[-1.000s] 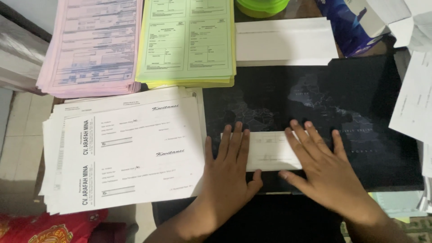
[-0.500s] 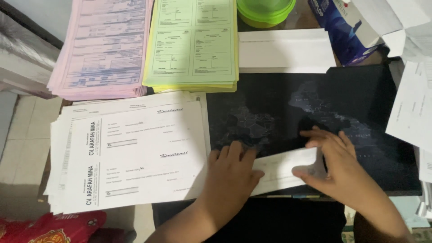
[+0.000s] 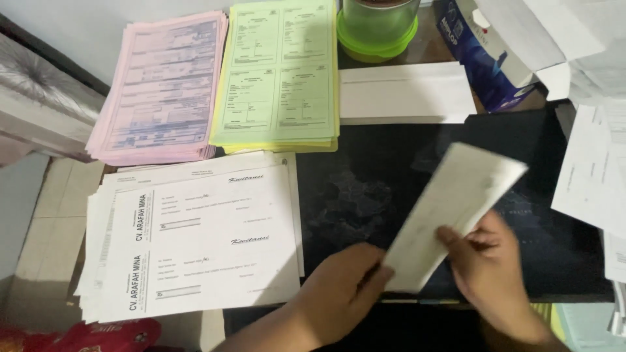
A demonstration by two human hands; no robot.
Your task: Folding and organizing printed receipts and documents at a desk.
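1. Both hands' grip is clamped on a folded white paper (image 3: 453, 212), tilted, lower right of frame: left hand (image 3: 342, 287) at its bottom corner, right hand (image 3: 492, 261) at its edge.
2. Below lies a black table (image 3: 365, 189).
3. White forms (image 3: 195, 241) sit lower left; pink sheets (image 3: 160, 85) and green sheets (image 3: 280, 72) lie above; a blue box (image 3: 479, 55) stands upper right.

A blue-and-white carton (image 3: 486, 55) lies at the desk's far right, flap open.

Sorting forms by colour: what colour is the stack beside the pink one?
Light green on top, with yellow sheets beneath, on the green stack; the head view shows it.
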